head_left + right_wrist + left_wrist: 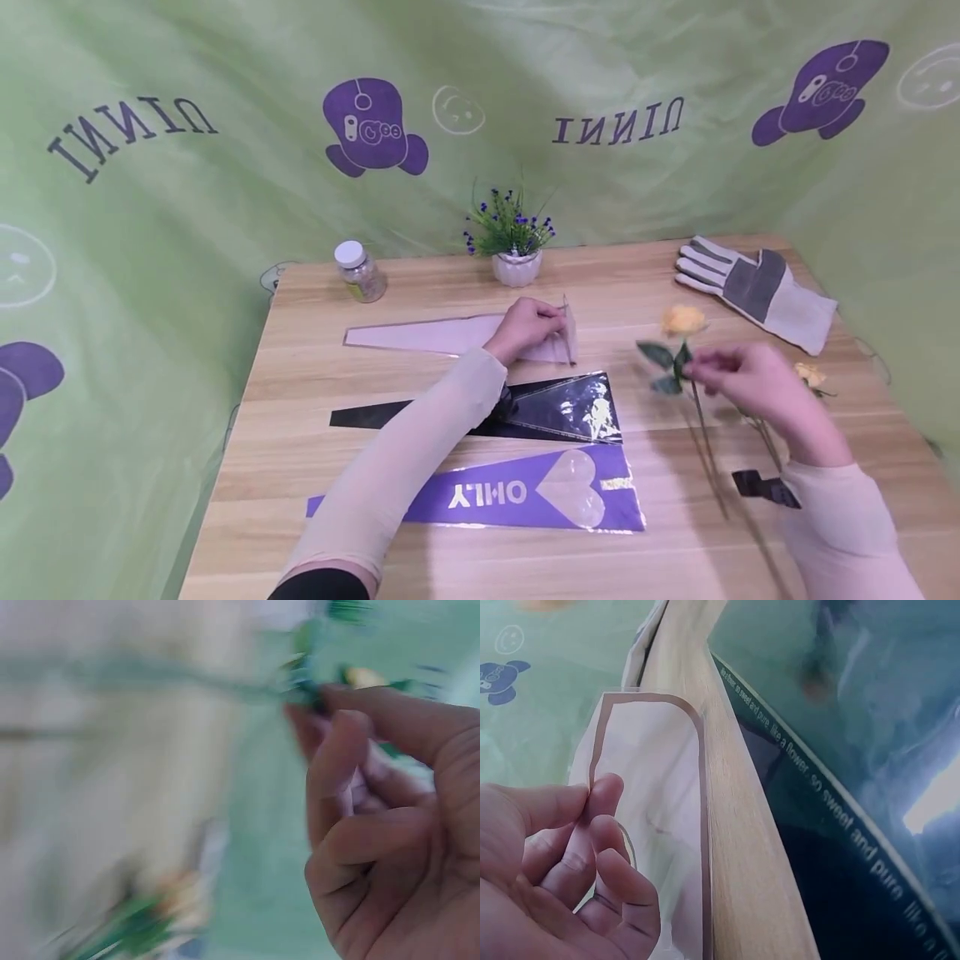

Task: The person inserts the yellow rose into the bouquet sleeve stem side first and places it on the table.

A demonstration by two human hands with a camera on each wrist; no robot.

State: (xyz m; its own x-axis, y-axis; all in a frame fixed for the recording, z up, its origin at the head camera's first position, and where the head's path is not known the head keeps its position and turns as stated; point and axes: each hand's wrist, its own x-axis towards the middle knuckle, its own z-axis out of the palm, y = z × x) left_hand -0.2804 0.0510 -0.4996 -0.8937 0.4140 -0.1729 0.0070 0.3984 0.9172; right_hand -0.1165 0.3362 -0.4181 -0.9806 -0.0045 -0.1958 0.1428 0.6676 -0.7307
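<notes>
My left hand [525,328] pinches the wide end of a pale pink flower sleeve [420,335] with a brown border, between thumb and fingertips. In the left wrist view that end of the sleeve [664,750] stands raised off the table. On the right, my right hand [761,387] pinches the stem of a yellow rose [683,321] just below the bloom, beside its dark green leaves [656,354]. The rose is held upright, its long stem hanging down toward the front. The right wrist view is blurred, with the stem [202,679] running left from the fingertips.
A black sleeve [577,408] and a purple sleeve [510,492] lie in front of the pink one. Another yellow rose [810,375] and a black ribbon [765,487] are at the right. Behind stand a jar [363,275], a potted plant [516,267] and a work glove [757,292].
</notes>
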